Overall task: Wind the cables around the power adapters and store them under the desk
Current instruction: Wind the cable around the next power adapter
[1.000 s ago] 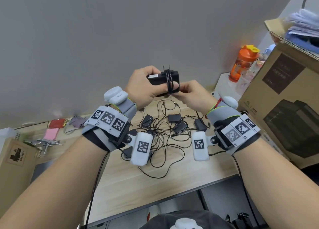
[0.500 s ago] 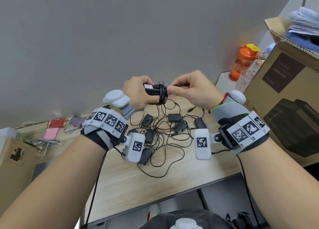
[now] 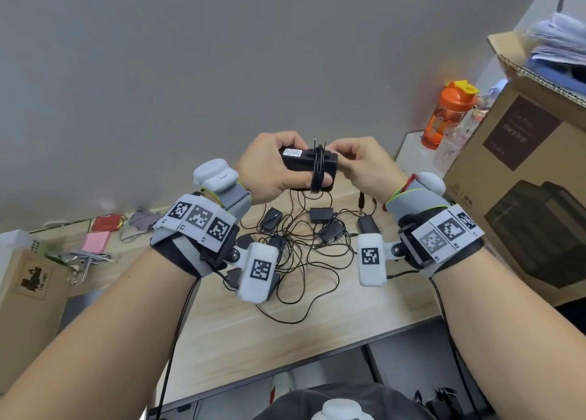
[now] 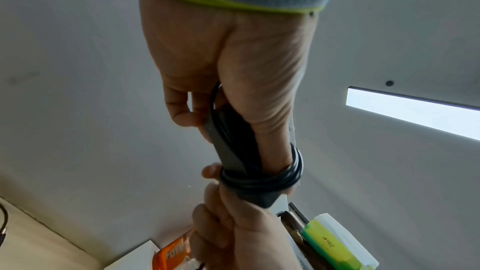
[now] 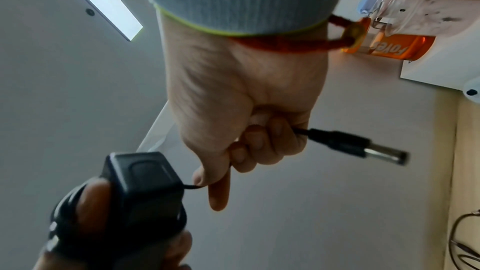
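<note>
A light wooden desk (image 3: 241,340) stands against a grey wall. On its middle lies a tangle of thin black cables (image 3: 304,255) with several black power adapters (image 3: 321,213) among them. At the left lie a pink notepad (image 3: 97,241), a red packet (image 3: 107,222), a crumpled grey cloth (image 3: 142,220) and a bunch of keys (image 3: 85,259). At the right stands a large cardboard box (image 3: 520,197); beside it, an orange bottle (image 3: 445,115) stands on a white box (image 3: 412,150).
</note>
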Available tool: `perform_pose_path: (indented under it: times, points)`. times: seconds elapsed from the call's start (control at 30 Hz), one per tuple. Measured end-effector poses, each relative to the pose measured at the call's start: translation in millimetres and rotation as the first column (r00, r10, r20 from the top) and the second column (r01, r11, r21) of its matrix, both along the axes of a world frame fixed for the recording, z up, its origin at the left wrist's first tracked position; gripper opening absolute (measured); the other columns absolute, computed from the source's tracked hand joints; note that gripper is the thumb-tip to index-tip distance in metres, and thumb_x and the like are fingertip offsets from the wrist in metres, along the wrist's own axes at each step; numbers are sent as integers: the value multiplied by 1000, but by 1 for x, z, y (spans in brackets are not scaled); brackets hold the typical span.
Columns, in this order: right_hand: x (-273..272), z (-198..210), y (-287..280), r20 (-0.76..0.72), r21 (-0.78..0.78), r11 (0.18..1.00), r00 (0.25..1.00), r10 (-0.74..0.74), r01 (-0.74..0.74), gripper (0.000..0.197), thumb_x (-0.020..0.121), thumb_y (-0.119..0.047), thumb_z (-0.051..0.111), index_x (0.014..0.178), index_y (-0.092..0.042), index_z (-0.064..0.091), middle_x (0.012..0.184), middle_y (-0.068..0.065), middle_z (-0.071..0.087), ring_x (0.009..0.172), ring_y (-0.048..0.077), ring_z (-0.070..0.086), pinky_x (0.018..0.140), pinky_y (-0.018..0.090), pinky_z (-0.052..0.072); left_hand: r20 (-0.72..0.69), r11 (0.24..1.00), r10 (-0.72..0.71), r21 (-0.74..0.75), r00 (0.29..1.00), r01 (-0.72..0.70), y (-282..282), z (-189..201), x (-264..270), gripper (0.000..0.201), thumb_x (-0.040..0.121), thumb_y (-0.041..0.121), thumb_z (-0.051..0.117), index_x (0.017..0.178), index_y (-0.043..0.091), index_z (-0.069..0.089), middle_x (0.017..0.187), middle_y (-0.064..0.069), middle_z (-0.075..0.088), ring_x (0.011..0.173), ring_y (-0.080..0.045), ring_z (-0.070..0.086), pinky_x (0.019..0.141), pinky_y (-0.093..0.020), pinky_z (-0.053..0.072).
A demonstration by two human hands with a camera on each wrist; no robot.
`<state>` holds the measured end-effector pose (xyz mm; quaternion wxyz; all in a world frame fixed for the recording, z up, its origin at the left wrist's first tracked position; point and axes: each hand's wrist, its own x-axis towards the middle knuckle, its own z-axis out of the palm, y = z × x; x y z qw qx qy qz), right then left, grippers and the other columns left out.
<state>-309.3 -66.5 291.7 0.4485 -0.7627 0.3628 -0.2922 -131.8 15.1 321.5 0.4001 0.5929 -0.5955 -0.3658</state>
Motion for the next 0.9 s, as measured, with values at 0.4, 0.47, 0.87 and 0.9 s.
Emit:
perform_pose_path:
  times: [0.4,0.47,0.87,0.9]
  points:
    - [11,-3,27,-165,131,978,969,185,-165,22,101,-22,52,104,-16,73,55,-9,44,49,10,38,48,21,35,-128,929,351,-76,928,-362,-10,-11,9,34,67,25,90,80,13,61,66,7,58,51,3,52,54,-13,45]
    - [11,3,34,-201,125,973,956,215,-193,22,101,-20,53,90,-15,73,57,-8,52,50,13,41,47,21,37,-64,916,389,-74,919,-393,-11,-15,14,37,65,32,91,80,15,61,67,9,59,54,0,53,53,-14,44]
    - [9,22,29,111,84,996,994,19,-29,12,84,-18,76,77,-10,70,70,20,69,58,22,62,57,29,53,60,947,317,24,946,-319,0,-24,12,46,52,51,85,94,37,75,80,8,74,71,-15,71,71,-39,62]
    - [10,22,27,133,85,996,991,6,-17,11,84,-18,76,76,-13,70,70,17,70,60,24,63,60,32,54,37,955,292,36,956,-294,2,-24,10,41,55,49,86,92,36,75,78,5,74,66,-14,70,70,-38,62]
